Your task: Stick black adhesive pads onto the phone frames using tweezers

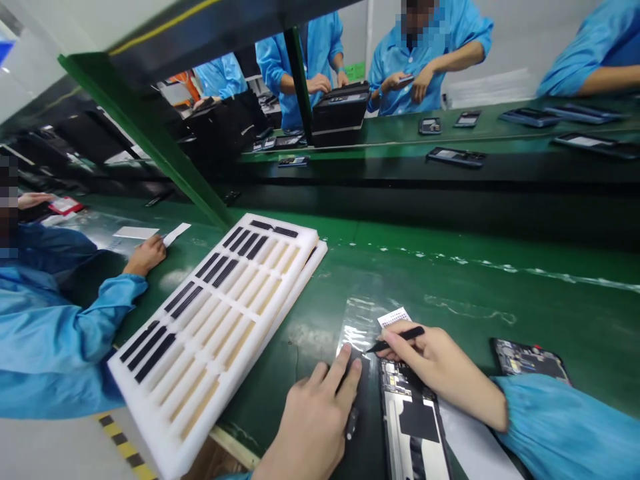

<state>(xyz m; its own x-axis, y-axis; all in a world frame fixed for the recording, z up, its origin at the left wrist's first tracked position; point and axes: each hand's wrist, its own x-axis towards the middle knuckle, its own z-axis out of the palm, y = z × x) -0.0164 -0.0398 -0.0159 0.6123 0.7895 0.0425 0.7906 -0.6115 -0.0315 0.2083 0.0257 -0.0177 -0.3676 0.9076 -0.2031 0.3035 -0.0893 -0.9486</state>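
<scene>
Holding: black pointed tool (pixel 411 333), one, clamped between the thumb and fingers of the right hand (pixel 440 363); tip directed left, at a dark flat piece (pixel 369 383). Left hand (pixel 310 420): two fingertips rested slightly apart at that piece's left edge; whether the thumb gripped anything could not be told. Clear film (pixel 359 320), one strip, lay just beyond those fingertips. Dotted white label sheet (pixel 393 315), one, partly covered by the right hand. Opened phone (pixel 419 421), one, its inner parts face up, lay on the green bench (pixel 465 287) right of the dark piece, below the right wrist. White paper (pixel 477 443), one sheet, showed beside it. Second opened phone (pixel 533 360), one, lay beyond the right sleeve. White foam tray (pixel 173 457), one, stood left of the hands on a similar tray (pixel 314 261); black strips (pixel 155 359) filled some slots. Farther left, a co-worker's hand (pixel 145 257) held a white slip (pixel 177 233).
</scene>
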